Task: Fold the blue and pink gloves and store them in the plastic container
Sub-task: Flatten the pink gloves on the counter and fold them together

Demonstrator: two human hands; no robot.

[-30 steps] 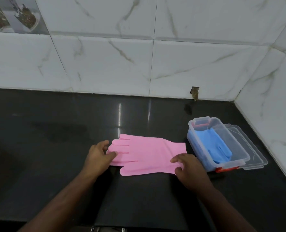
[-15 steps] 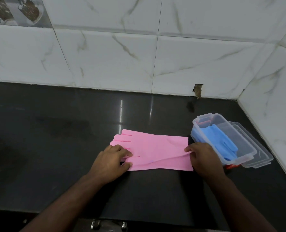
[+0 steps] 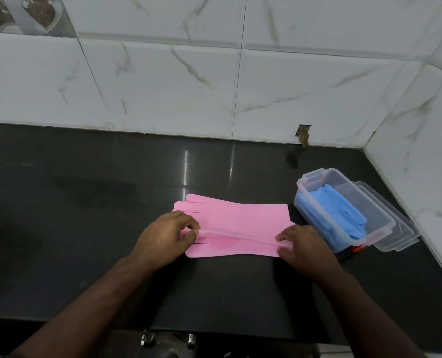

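Both hands are down on the pink glove (image 3: 230,218), which lies flat across the dark counter (image 3: 85,202), finger end to the left, cuff to the right. The left hand (image 3: 163,239) sits at the finger end, its thumb and fingers curled together and pinching the glove's near edge, lifted into a long ridge. The right hand (image 3: 305,246) does the same at the cuff end, fingertips pressed onto the top of that raised edge and the thumb tucked under it. Between the two hands the lifted edge runs in a straight line, and below it the glove's textured underside shows, with a darker pink patch near the middle. The far half of the glove lies flat on the counter, its fingertips poking out beyond the left hand's knuckles. Just beside the cuff, on the right, stands the clear container (image 3: 380,228), open, with the blue glove (image 3: 344,213) folded inside it. The lid (image 3: 401,233) lies under and past its far side, near the tiled wall (image 3: 292,86).
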